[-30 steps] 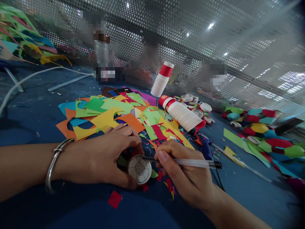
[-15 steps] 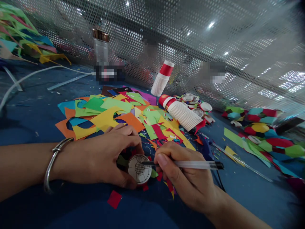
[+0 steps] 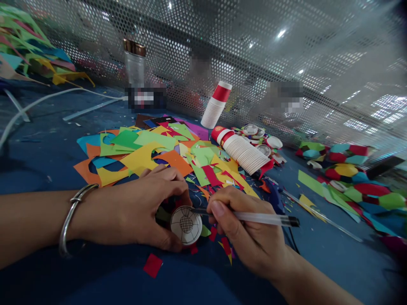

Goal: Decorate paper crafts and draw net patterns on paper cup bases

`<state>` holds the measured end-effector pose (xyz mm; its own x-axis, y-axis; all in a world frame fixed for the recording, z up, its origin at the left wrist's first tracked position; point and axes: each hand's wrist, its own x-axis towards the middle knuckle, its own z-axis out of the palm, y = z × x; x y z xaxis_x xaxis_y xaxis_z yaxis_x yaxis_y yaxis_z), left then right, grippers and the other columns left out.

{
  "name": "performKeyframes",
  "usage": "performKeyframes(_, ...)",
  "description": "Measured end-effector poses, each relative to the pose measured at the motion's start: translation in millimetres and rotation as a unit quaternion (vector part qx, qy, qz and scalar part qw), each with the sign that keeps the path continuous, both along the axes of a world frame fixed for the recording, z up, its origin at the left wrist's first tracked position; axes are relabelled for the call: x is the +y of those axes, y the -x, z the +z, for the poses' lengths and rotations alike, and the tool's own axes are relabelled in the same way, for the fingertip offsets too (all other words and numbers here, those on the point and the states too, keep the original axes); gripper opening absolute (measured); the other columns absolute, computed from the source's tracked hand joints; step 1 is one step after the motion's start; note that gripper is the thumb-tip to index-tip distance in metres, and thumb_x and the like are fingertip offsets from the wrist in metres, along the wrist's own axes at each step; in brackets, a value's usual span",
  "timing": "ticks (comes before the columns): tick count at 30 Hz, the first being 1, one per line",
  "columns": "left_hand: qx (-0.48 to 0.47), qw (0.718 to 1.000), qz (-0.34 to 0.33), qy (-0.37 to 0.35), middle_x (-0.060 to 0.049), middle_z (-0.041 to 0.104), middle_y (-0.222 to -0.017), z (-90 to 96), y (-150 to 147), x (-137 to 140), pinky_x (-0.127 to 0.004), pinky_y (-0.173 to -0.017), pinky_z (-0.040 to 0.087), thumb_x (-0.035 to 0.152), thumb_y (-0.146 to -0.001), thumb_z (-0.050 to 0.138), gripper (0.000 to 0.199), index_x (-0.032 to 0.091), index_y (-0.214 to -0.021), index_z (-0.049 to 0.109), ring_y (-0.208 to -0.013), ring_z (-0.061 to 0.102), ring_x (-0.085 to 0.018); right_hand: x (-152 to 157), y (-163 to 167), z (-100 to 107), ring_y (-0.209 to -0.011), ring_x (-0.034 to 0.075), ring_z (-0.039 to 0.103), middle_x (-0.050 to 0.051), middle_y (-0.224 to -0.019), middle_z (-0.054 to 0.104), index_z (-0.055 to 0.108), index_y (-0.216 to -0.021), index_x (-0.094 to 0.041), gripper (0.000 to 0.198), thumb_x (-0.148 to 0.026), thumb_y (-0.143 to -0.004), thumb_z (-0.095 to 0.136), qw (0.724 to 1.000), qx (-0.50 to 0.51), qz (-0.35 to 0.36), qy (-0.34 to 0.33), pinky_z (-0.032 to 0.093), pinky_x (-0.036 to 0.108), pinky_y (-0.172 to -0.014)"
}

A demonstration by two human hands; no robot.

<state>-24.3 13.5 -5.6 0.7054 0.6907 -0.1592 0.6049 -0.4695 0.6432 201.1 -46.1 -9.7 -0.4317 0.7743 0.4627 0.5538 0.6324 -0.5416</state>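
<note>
My left hand (image 3: 152,207), with a silver bangle on its wrist, curls its thumb and fingers around a small white paper disc (image 3: 187,237), the round base of a cup piece. Dark lines and a cross-hatched circle are drawn on its face. My right hand (image 3: 248,233) grips a clear pen (image 3: 260,218) with a black end. The pen's tip lies over the upper edge of the disc; whether it touches cannot be told. Red and green paper bits show around the disc, and a red paper square (image 3: 153,265) lies nearer me.
Behind the hands spreads a pile of coloured paper scraps (image 3: 143,144). One stack of paper cups (image 3: 216,106) stands tilted, another (image 3: 246,152) lies sideways. Colourful paper pieces (image 3: 365,190) are on the right. A jar (image 3: 135,63) stands by the perforated metal screen (image 3: 178,51).
The pen tip has shifted from the hatched circle up towards the disc's upper edge, with my right hand moving slightly. My left hand and the disc stay in place.
</note>
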Motion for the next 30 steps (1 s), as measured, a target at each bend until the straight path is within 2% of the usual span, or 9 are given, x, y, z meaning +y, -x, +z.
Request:
performKeyframes(7, -0.008, 1.0, -0.012, 0.002, -0.001, 0.06, -0.113, -1.4, 0.6, 1.4, -0.034, -0.085, 0.049, 0.048, -0.064, 0.09, 0.048, 0.03, -0.105, 0.072, -0.108, 0.055, -0.027, -2.2, -0.3, 0.7, -0.051, 0.006, 0.051, -0.005, -0.063, 0.058, 0.061, -0.084, -0.018, 0.021, -0.016, -0.101, 0.049, 1.0, 0.005, 0.005, 0.013, 0.039, 0.022, -0.05)
performKeyframes(15, -0.004, 1.0, 0.013, -0.011, 0.001, 0.059, -0.112, -1.7, -1.1, -2.5, -0.033, -0.081, 0.048, 0.044, -0.063, 0.091, 0.044, 0.031, -0.1, 0.072, -0.106, 0.055, -0.026, -0.5, -0.9, -0.9, -0.051, 0.006, 0.052, -0.005, -0.064, 0.059, 0.061, -0.085, -0.018, 0.021, -0.017, -0.102, 0.048, 1.0, 0.002, 0.006, 0.017, 0.04, 0.023, -0.05)
performKeyframes(23, -0.02, 1.0, -0.019, 0.0, -0.002, 0.06, -0.112, -2.6, 1.6, 2.3, -0.034, -0.084, 0.049, 0.053, -0.067, 0.087, 0.046, 0.029, -0.103, 0.071, -0.107, 0.055, -0.026, 1.8, -1.5, -2.7, -0.051, 0.005, 0.054, -0.004, -0.066, 0.061, 0.061, -0.086, -0.018, 0.021, -0.018, -0.103, 0.049, 1.0, 0.015, -0.017, 0.011, 0.042, 0.021, -0.05)
performKeyframes(30, -0.013, 1.0, -0.021, 0.001, -0.002, 0.059, -0.115, -1.3, 2.2, 2.5, -0.035, -0.086, 0.049, 0.05, -0.067, 0.087, 0.045, 0.028, -0.103, 0.071, -0.11, 0.054, -0.027, -1.0, -1.1, -1.1, -0.051, 0.005, 0.054, -0.004, -0.067, 0.061, 0.062, -0.086, -0.018, 0.021, -0.018, -0.103, 0.048, 1.0, 0.017, -0.02, 0.018, 0.041, 0.021, -0.049)
